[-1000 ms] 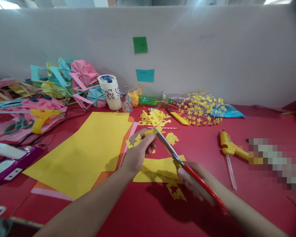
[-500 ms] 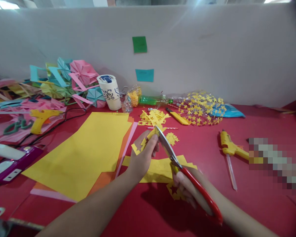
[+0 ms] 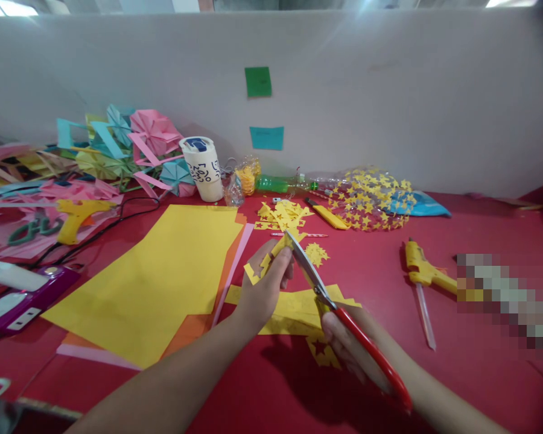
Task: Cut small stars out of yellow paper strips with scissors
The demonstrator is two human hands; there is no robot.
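Note:
Between the fingers of my left hand [image 3: 263, 295] is a strip of yellow paper [image 3: 253, 272] with star-shaped cutouts along it. My right hand [image 3: 348, 337] grips red-handled scissors [image 3: 310, 271], whose blade tips meet the strip at my left fingertips. Below the hands lie more yellow paper strips [image 3: 294, 313] and a scrap with a star-shaped hole [image 3: 320, 348]. Just beyond the blades sits a small pile of cut yellow stars [image 3: 317, 254]. Farther back is a heap of yellow offcuts [image 3: 283, 214].
Large yellow sheets [image 3: 163, 271] cover the left. Glue guns lie at left [image 3: 72, 220] and right [image 3: 419, 265]. A yellow cutter knife [image 3: 328, 214], a bag of stars [image 3: 371, 199], a green bottle [image 3: 274, 184] and a white tumbler [image 3: 202, 169] stand or lie along the back.
Both hands hold nearly the same pose. The scissor blades look slightly more closed at the paper strip, and the whole view has shifted a little.

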